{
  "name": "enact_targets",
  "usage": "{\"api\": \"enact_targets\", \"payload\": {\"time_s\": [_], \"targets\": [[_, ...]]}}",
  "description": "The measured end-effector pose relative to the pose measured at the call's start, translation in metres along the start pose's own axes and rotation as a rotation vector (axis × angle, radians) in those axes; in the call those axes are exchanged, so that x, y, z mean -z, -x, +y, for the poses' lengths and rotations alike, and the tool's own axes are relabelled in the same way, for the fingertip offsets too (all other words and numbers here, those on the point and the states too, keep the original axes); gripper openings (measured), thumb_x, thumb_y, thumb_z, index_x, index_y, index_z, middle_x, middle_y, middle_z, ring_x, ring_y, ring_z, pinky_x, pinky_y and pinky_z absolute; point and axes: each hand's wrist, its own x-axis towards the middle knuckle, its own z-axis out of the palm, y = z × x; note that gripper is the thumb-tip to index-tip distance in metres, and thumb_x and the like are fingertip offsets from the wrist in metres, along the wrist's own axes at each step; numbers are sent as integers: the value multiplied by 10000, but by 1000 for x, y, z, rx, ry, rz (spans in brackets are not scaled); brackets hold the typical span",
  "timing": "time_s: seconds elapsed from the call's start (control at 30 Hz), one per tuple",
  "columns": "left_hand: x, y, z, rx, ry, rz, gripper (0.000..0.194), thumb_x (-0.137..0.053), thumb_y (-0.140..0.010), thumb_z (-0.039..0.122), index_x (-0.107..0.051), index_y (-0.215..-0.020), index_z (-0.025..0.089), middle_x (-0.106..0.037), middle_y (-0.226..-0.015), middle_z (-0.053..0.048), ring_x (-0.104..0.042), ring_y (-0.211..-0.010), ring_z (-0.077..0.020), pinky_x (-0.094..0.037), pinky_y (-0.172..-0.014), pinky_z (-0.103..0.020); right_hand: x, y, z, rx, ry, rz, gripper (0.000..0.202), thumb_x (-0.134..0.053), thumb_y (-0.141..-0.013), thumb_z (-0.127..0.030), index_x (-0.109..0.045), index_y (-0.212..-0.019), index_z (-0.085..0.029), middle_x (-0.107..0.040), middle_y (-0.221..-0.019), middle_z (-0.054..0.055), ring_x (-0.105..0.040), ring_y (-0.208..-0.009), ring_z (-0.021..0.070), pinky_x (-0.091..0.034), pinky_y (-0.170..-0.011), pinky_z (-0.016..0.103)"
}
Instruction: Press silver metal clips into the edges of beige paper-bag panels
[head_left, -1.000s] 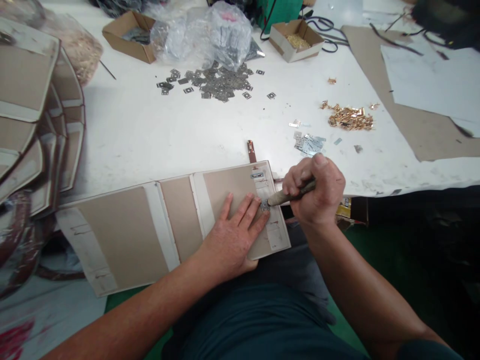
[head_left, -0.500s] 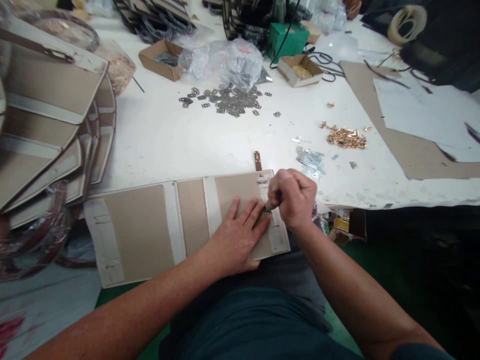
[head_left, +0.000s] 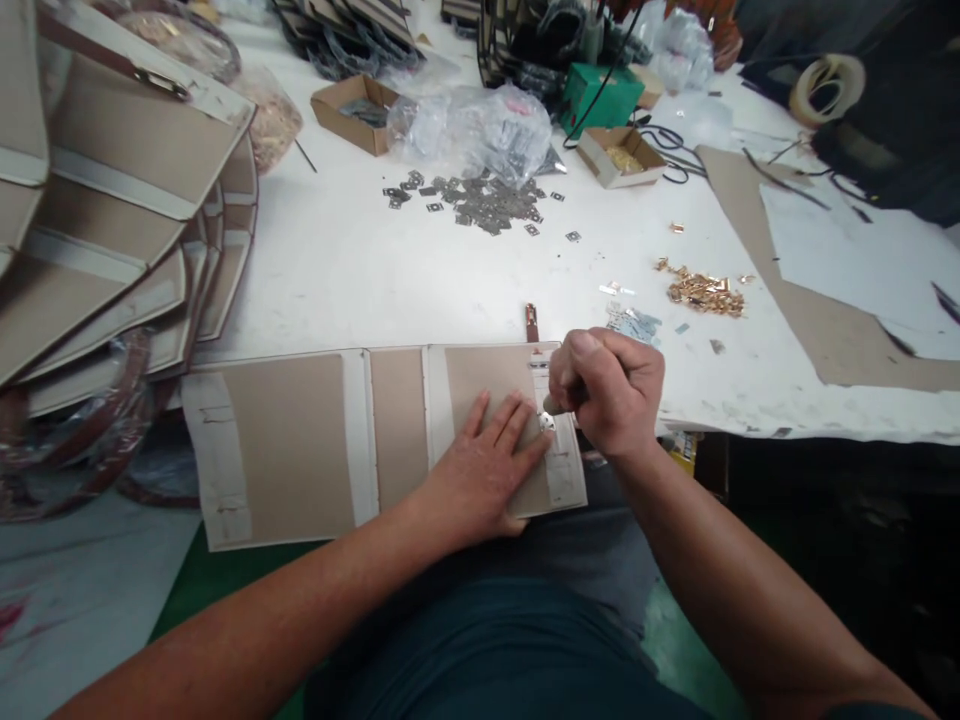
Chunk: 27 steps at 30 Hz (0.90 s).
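Observation:
A long beige panel with pale strips lies along the table's front edge. My left hand rests flat on its right section, fingers spread. Beside those fingertips, a small shiny metal plate sits on the pale strip. My right hand is a fist around a small tool, mostly hidden in the fingers, its tip just above the metal plate. A brown strap with a metal end sticks out past the panel's back edge.
Stacked beige panels stand at the left. Grey plates, silver pieces and gold pieces lie behind the panel. Farther back are a cardboard box, another small box, plastic bags and a green box.
My right hand has lifted slightly and shifted right from the panel, and the metal plate shows more. The whole view has moved a little. My left hand stays on the panel.

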Motion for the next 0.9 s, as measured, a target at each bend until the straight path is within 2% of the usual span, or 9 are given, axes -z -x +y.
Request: {"api": "enact_targets", "payload": {"time_s": [0.17, 0.23, 0.3, 0.4, 0.57, 0.67, 0.73, 0.8, 0.9], "targets": [[-5, 3, 0, 25, 25, 52, 1065, -801, -742, 658, -403, -1614, 194, -247, -1730, -221, -110, -1627, -439, 29, -1301, -649, -11, -7, -5, 85, 208, -301, 538, -564, -1037, -433, -477, -553, -217, -451, -527, -34, -406, -502, 113, -324, -525, 298], [-4, 5, 1, 36, 22, 58, 1054, -791, -749, 655, -401, -1615, 196, -245, -1730, -219, -122, -1624, -439, 27, -1302, -647, -10, -9, -1, 121, 255, -357, 545, -561, -1033, -446, -460, -550, -215, -436, -532, -34, -390, -511, 113, -314, -534, 301], [-1, 7, 2, 37, 23, 51, 1032, -772, -763, 672, -417, -1605, 193, -274, -1719, -220, -147, -1620, -433, 23, -1302, -647, -6, -9, 0, 90, 246, -355, 546, -552, -1040, -455, -475, -555, -216, -446, -537, -30, -399, -513, 118, -320, -533, 303], [0, 8, 2, 26, 25, 43, 992, -750, -786, 689, -449, -1583, 181, -345, -1681, -236, -199, -1605, -437, 5, -1299, -657, 2, -7, -3, 15, 156, -261, 523, -560, -1051, -440, -529, -576, -222, -492, -539, -20, -431, -495, 129, -336, -510, 307], [1, 7, 2, 17, 11, 53, 998, -789, -768, 654, -463, -1573, 164, -346, -1671, -267, -215, -1593, -468, 2, -1287, -680, 0, 5, 5, 89, -61, -31, 504, -611, -1024, -450, -508, -577, -242, -487, -530, -26, -431, -453, 134, -343, -472, 309], [6, 8, 7, 24, -1, 28, 977, -783, -778, 638, -466, -1571, 163, -322, -1688, -265, -203, -1599, -463, -10, -1283, -691, 1, 9, 12, 9, -17, -8, 466, -638, -1004, -426, -543, -591, -231, -495, -524, -28, -435, -458, 129, -340, -476, 300], [8, 11, 14, 32, -31, 16, 951, -764, -810, 606, -453, -1581, 145, -322, -1690, -266, -218, -1596, -461, -48, -1279, -705, 12, 13, 7, -51, 6, 11, 456, -643, -995, -440, -561, -602, -225, -510, -529, -23, -439, -458, 128, -335, -466, 294], [7, 15, 23, 34, -70, 14, 876, -720, -868, 549, -455, -1581, 115, -340, -1684, -265, -253, -1585, -462, -111, -1274, -714, 29, 24, -5, -85, -40, 92, 436, -663, -981, -435, -566, -613, -221, -506, -539, -24, -432, -446, 125, -320, -442, 286], [8, 20, 37, 15, -105, 61, 674, -606, -967, 443, -519, -1543, 105, -425, -1655, -220, -353, -1549, -438, -244, -1265, -685, 60, 61, -23, -160, -158, 206, 402, -698, -961, -409, -567, -638, -208, -496, -563, -27, -427, -438, 119, -318, -428, 275]]}}
